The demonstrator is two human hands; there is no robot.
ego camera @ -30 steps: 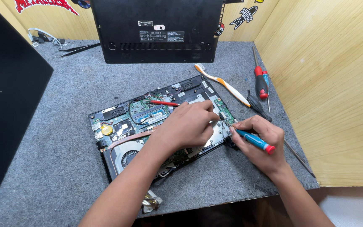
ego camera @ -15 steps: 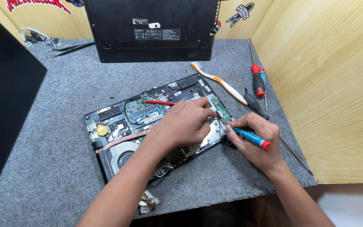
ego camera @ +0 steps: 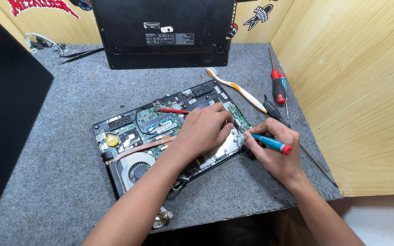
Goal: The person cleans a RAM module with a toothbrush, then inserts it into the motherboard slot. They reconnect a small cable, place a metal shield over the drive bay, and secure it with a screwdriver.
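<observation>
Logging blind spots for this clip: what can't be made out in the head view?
- Tip of the blue screwdriver: hidden behind the right hand and left hand.
- Parts of the opened laptop under the left hand: covered.
- Label on the black cover panel: too small to make out.
- Dark panel: cut off by the left edge.
- Crumpled bit at the mat's front edge: too small to identify.
</observation>
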